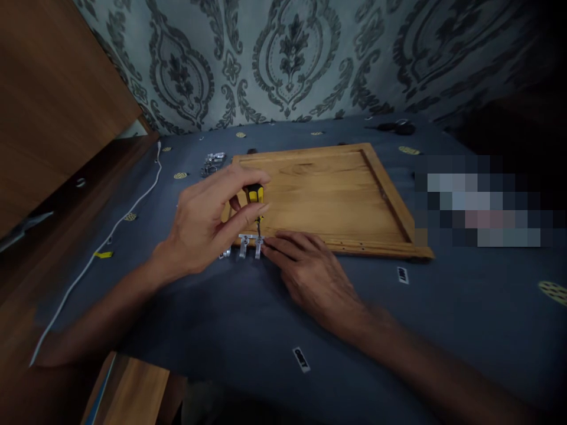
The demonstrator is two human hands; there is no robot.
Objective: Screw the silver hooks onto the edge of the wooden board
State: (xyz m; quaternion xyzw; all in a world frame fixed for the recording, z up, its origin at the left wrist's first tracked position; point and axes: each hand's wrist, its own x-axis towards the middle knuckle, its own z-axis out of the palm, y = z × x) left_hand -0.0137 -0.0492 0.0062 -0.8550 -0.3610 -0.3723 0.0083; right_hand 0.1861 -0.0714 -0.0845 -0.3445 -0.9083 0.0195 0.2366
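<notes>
In my left hand (208,218) a screwdriver (256,195) with a yellow and black handle stands nearly upright, its fingers and thumb closed round the handle. The shaft's lower end meets a shiny metal hook rail (244,245) on the near edge of a wooden panel (319,189) with a raised frame. My right hand (314,274) lies palm down at that edge, its fingers together and closed against the rail's right end and the wood. Small holes show in the frame to the right of it. Whether a screw sits under the screwdriver's tip is too small to tell.
More shiny metal hardware (213,163) lies beyond my left hand. A dark-handled tool (396,127) rests at the back right. A white cable (128,212) runs along the left side of the dark patterned cloth (354,366). Wooden furniture (57,100) stands at the left, and a patterned curtain (239,59) hangs behind.
</notes>
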